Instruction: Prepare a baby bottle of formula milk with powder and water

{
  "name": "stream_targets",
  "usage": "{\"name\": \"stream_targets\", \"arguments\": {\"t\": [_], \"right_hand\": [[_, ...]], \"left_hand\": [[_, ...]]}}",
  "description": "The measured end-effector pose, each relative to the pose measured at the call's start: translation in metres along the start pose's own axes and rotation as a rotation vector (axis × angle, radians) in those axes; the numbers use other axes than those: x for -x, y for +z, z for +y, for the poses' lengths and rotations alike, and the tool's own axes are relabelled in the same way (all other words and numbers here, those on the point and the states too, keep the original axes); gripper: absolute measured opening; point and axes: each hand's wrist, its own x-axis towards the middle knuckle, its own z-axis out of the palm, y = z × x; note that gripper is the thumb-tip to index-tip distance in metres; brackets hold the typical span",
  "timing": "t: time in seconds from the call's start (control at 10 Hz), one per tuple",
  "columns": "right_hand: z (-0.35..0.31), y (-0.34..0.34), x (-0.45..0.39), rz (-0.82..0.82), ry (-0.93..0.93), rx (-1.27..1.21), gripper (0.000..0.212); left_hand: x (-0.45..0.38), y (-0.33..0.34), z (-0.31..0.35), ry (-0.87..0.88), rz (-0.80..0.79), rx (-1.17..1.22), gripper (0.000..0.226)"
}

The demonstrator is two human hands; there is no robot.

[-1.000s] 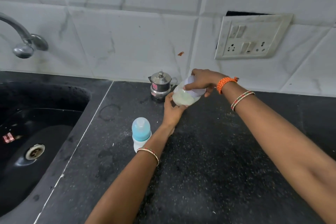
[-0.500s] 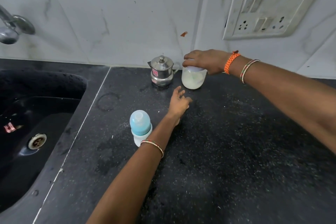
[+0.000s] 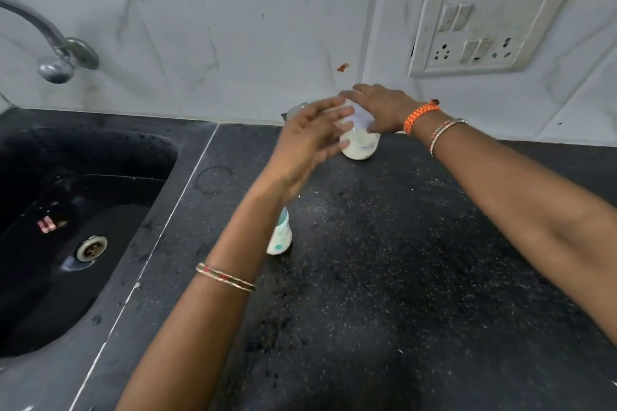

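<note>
Presently, the baby bottle [image 3: 360, 143] of milky formula is held upright on the far tabletop [image 3: 400, 260] by the right hand [image 3: 380, 107] clamped over its top, the left hand [image 3: 310, 140] approaching open-fingered; capping or shaking is judged next.
</note>
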Motion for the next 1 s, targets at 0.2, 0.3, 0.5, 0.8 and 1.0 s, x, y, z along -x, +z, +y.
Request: {"name": "stream_targets", "arguments": {"t": [0.2,0.3,0.5,0.8,1.0], "right_hand": [[-0.098,0.029,0.074,0.290,0.152,-0.849,0.073],[-0.168,0.060,0.105,0.140,0.017,-1.132,0.083],[-0.221,0.082,0.112,0.231,0.140,-1.357,0.067],[-0.140,0.077,0.094,0.376,0.413,-1.350,0.069],[-0.141,0.094,0.090,0.279,0.374,-1.365,0.071]], "left_hand": [[0.041,-0.088,-0.001,0.157,0.400,-0.292,0.026],[0.055,-0.111,-0.046,-0.211,0.443,-0.420,0.019],[0.057,-0.104,-0.075,-0.294,0.376,-0.355,0.013],[0.022,-0.074,-0.078,-0.213,0.284,-0.333,0.020],[0.010,-0.069,-0.098,-0.092,0.232,-0.492,0.019]]}}
